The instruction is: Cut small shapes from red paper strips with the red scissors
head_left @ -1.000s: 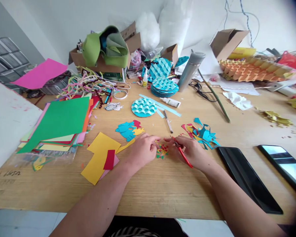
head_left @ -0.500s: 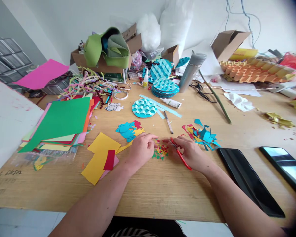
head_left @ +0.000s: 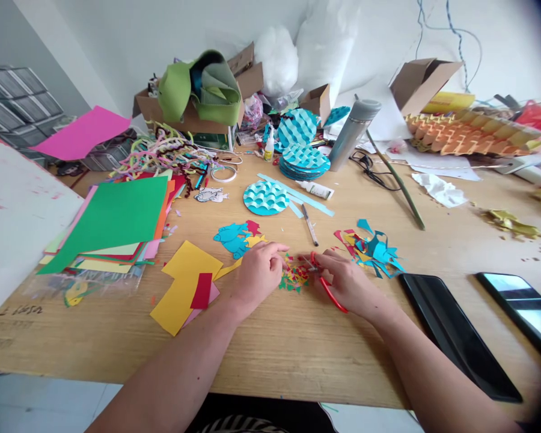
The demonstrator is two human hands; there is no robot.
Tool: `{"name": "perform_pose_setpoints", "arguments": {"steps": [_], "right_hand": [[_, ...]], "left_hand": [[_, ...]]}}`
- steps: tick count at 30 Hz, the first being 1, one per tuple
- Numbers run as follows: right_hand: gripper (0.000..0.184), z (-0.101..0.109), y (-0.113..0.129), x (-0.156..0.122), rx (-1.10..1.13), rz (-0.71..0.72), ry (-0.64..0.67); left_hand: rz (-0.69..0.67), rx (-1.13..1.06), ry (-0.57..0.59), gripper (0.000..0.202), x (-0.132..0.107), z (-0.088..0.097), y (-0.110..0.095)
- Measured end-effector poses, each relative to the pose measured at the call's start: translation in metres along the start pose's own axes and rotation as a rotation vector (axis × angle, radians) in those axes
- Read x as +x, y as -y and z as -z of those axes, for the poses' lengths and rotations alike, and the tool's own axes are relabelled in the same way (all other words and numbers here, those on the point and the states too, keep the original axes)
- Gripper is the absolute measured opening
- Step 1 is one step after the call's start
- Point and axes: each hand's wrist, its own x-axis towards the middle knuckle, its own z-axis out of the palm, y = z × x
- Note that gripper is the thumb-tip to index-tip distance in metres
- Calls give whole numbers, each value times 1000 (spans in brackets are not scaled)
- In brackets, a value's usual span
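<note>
Paper bits [head_left: 294, 278]: mid-scene, a low scatter of red, yellow and green flecks, and we have it framed between our two hands!
Left hand [head_left: 259, 273]: right at the scatter's left edge, index finger stretched to the right, thumb standing apart from it, no fleck visibly held; what the curled fingers hide, we can't tell.
Scatter's lie: no clear long axis, just a loose patch pointing nowhere in particular.
Fingerwork: we'd stay low and gentle, pressing lightly, since flecks this light should fly about easily.
Red scissors [head_left: 330, 293]: just right of the flecks, long axis on a slant, handle toward near right, blades apparently toward far left; the blade gap is too small to judge.
Right hand [head_left: 343, 278]: fingers wrapped around those scissors, a closed hold; we'd best angle the points clear of the left fingertips.
Right flank: larger blue scraps [head_left: 382, 252], then a black flat device [head_left: 460, 337] on the near side.
</note>
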Motion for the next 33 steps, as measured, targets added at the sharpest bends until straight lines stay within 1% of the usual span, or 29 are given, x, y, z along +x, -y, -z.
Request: {"name": "perform_pose_setpoints", "arguments": {"steps": [2,4,7,10,11,13,16,17,19,21,23,24,27,29,33], "right_hand": [[23,0,1,0,24,-1,6],[28,-1,4,2,34,3,-16],[35,-3,9,6,17,46,1],[31,-6,13,9,6,96,47],[28,-6,13,9,7,105,44],[22,-6,11,9,-14,91,-2],[9,-2,3,7,-128,1,-107],[10,-1,1,6,-185,-44,-129],[20,3,-4,4,-331,-189,-123],[32,7,-6,2,-486,-366,-65],[40,11,-5,-1,-603,-482,-2],[42,13,-4,-2,-642,-504,15],[46,17,0,-6,-701,-505,31],[46,20,2,-9,-684,-508,68],[42,26,8,-15,-612,-502,200]], "left_hand": [[-2,-5,-9,40,0,0,0],[-9,-15,-34,39,0,0,0],[4,-37,-58,38,0,1,-2],[51,-47,-56,37,0,2,-5],[66,-49,-56,37,0,3,-5],[88,-60,-57,37,1,3,-6],[101,-88,-68,37,1,4,-6],[103,-98,-72,37,2,4,-5],[107,-115,-81,37,2,5,-6],[104,-127,-89,37,2,5,-6],[93,-129,-97,37,1,5,-7],[87,-126,-101,37,1,5,-8],[79,-105,-104,36,0,5,-7],[83,-98,-95,36,0,4,-7],[103,-108,-88,36,1,4,-5]]}}
